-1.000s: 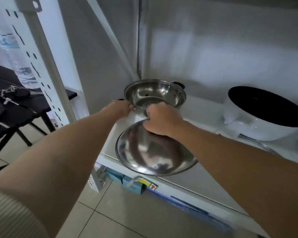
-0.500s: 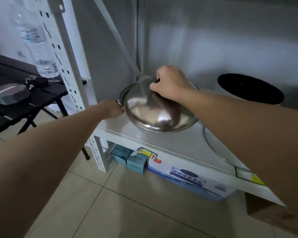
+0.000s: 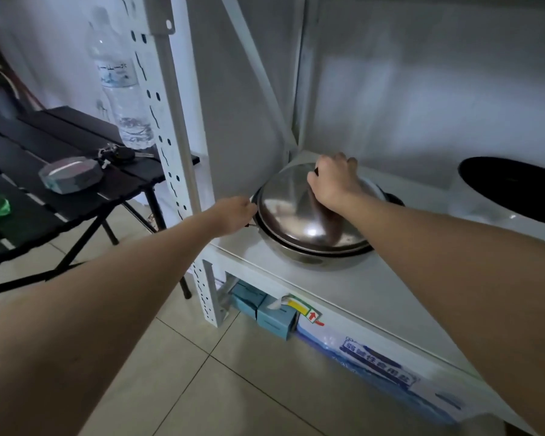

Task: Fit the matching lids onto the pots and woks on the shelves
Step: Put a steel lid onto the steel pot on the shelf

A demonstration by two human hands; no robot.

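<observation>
Our steel lid (image 3: 299, 212) now lowered onto the steel pot (image 3: 309, 258) near the shelf's (image 3: 353, 291) left front corner, our right hand (image 3: 335, 180) clasping its knob, our left hand (image 3: 233, 214) gripping the pot's side handle.

glossy steel lid (image 3: 299, 212), matt white shelf (image 3: 353, 287)

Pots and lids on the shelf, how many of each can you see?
Steel pots: 1
White pots: 1
Steel lids: 1, held by the right hand
Total: 3
</observation>
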